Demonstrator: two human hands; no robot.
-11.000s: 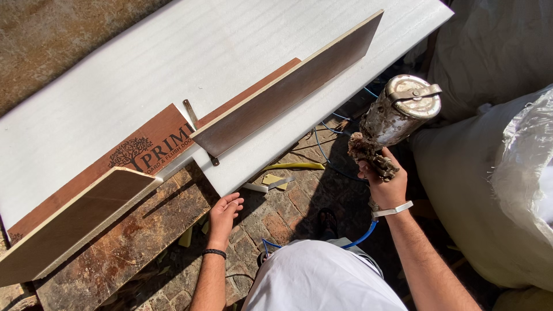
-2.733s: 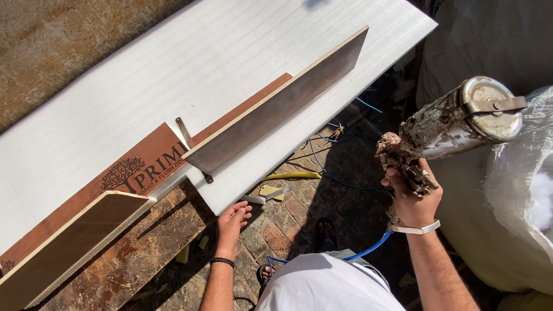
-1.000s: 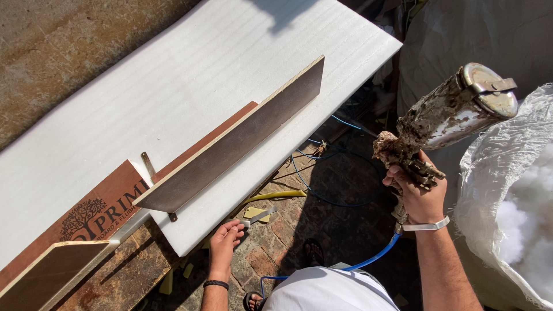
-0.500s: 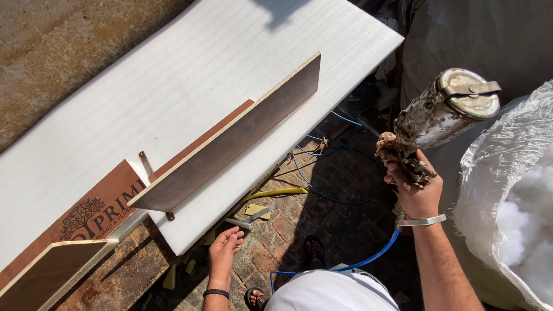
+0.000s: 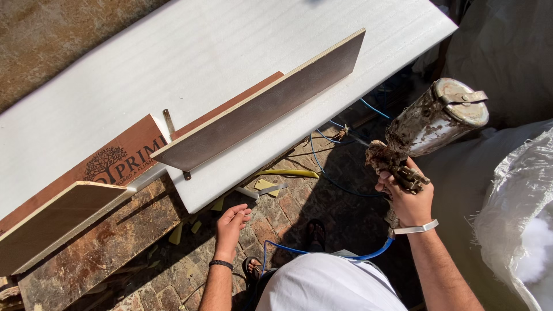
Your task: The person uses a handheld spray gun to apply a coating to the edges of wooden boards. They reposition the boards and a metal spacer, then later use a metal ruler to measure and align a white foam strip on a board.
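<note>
Lying flat across the frame from 9 to 1 o'clock, the white panel point(image 5: 190, 63) carries a dark board point(image 5: 259, 109) set on edge, w/ a second board point(image 5: 55, 222) at 8 o'clock, prob. propped so faces stay clear. Right hand point(image 5: 410, 198) at 3 o'clock, fingers clamped on the spray gun point(image 5: 429, 129), cup tilted up and away from the boards; blue hose point(image 5: 322, 253) trails under the wrist. Left hand point(image 5: 232, 220) at 6 o'clock hangs empty, fingers loosely apart, just below the panel edge.
</note>
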